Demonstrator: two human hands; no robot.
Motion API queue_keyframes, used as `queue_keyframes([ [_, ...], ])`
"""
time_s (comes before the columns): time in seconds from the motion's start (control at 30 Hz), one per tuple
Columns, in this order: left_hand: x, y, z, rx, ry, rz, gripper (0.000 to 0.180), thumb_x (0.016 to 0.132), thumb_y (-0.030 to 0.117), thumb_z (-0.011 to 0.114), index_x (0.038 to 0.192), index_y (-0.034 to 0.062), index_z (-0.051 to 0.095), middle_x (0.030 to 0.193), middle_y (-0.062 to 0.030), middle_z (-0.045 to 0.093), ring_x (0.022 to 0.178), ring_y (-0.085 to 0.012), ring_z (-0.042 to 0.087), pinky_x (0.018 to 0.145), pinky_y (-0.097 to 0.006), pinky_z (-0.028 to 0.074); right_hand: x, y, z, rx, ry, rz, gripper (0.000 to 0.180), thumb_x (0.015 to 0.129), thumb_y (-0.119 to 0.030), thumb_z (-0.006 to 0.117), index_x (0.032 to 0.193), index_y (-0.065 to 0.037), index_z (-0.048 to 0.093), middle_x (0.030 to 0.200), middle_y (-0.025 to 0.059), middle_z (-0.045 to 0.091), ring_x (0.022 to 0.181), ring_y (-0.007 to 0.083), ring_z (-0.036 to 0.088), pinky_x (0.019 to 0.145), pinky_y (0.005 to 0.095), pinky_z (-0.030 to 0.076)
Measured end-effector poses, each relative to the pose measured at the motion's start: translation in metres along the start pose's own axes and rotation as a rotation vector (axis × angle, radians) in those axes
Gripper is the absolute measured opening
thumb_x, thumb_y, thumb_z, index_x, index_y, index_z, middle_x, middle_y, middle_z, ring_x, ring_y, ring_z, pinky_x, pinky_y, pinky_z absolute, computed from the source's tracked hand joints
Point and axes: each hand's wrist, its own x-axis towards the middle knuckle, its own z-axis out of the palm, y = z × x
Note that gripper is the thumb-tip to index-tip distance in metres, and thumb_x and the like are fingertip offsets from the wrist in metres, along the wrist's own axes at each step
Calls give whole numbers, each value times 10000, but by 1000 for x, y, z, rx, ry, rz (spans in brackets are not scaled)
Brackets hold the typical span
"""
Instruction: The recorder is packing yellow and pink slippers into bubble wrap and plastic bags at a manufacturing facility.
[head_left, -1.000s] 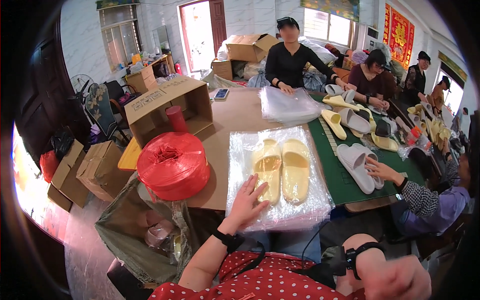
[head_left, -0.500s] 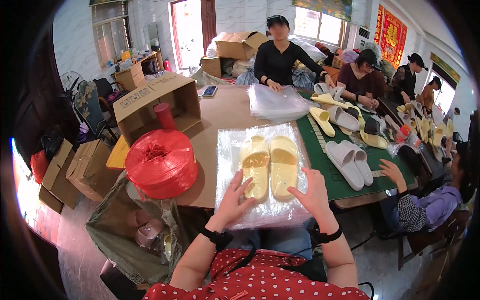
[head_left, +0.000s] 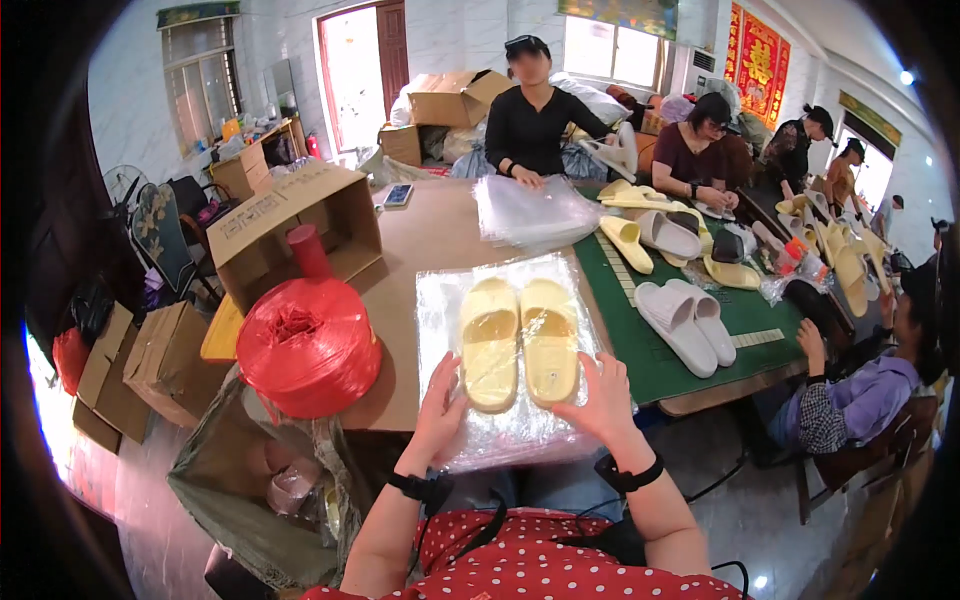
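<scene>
Two pale yellow foam slippers point(head_left: 518, 340) lie side by side on a stack of clear plastic bags point(head_left: 500, 300) at the near edge of the brown tabletop point(head_left: 430, 230). The left hand point(head_left: 440, 405) at seven o'clock and right hand point(head_left: 600, 398) at five rest flat, fingers spread, gripping nothing. One red twine spool point(head_left: 308, 345) sits at nine o'clock.

Clear bag point(head_left: 505, 400) w/ yellow slippers front-centre, open brown box point(head_left: 290, 225) left, red wall poster point(head_left: 757, 50) top right
</scene>
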Motion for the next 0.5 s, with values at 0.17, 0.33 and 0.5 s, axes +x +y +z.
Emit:
queue_keyframes([
  [0.17,0,7,-4,118,-20,-18,654,892,-69,538,1513,73,389,1636,-170,235,1522,-298,240,1214,-415,276,-2,0,1,33,53,22,915,680,-444,860,1433,-90,478,1469,285,350,1366,469,332,1131,536,318],
  [0.33,5,46,-17,163,-72,-77,761,849,64,731,1527,56,385,1632,-203,257,1505,-321,283,1173,-457,340,-4,1,11,34,-15,-38,880,742,-514,808,1468,-141,476,1494,297,361,1396,475,338,1144,540,318],
  [0.5,-33,232,-42,613,-15,521,960,849,597,696,1541,26,356,1621,-206,275,1492,-397,280,1187,-503,278,-18,13,31,-7,29,-26,802,837,-549,716,1474,-127,471,1484,273,413,1388,458,371,1131,538,326],
])
